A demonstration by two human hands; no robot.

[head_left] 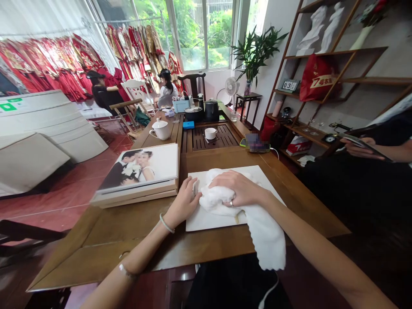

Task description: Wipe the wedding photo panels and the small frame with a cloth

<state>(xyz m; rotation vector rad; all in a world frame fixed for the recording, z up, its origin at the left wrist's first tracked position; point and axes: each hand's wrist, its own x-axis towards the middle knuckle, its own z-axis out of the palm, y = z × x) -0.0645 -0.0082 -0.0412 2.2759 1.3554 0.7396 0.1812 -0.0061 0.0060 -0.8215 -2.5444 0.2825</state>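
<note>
A flat white board [209, 222] lies on the wooden table in front of me. My right hand [240, 186] presses a bunched white fluffy cloth [214, 201] onto it, fingers wrapped round the fabric. One scalloped end of the cloth hangs over the table's front edge. At the board's left edge rests my left hand [184, 201], fingers stretched out and thumb close to the cloth. A small yellowish patch shows on the board beneath the cloth. Left of the board is a stack of photo panels [138, 171], topped by a print of a couple.
A lidded white teapot [160, 129], a white cup [210, 134] on a slatted tea tray [196, 143] and a phone [255, 143] on a cable stand farther back on the table [128, 227]. At right, a person's hand [360, 148] holds a phone. Two people sit beyond.
</note>
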